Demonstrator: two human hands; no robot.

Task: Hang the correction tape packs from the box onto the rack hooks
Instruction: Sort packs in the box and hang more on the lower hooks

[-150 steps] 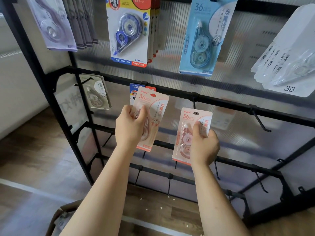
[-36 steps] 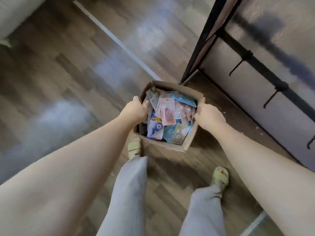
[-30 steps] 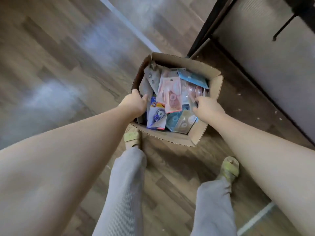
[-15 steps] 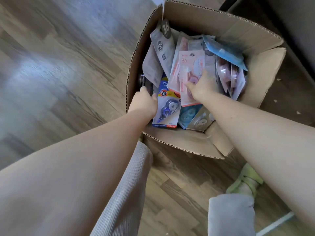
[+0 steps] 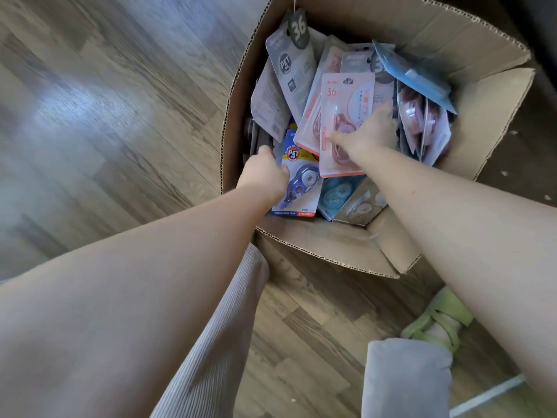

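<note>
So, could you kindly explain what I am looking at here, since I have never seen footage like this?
There is no machine: a person wears one camera on the head, looking down at their own bare arms. A cardboard box stands on a wooden floor, full of carded correction tape packs. The right hand lies on a pink pack, with its thumb on the front. The left hand reaches in by the box's left wall beside a blue pack; its fingers are hidden. Grey trouser legs and a green sandal show below.

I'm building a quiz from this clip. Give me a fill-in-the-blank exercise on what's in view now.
1. The packs lie in a ____ box.
2. The right hand rests on a ____ pack.
3. The left hand is beside a blue pack labelled ____.

Missing: cardboard; pink; PET
</note>
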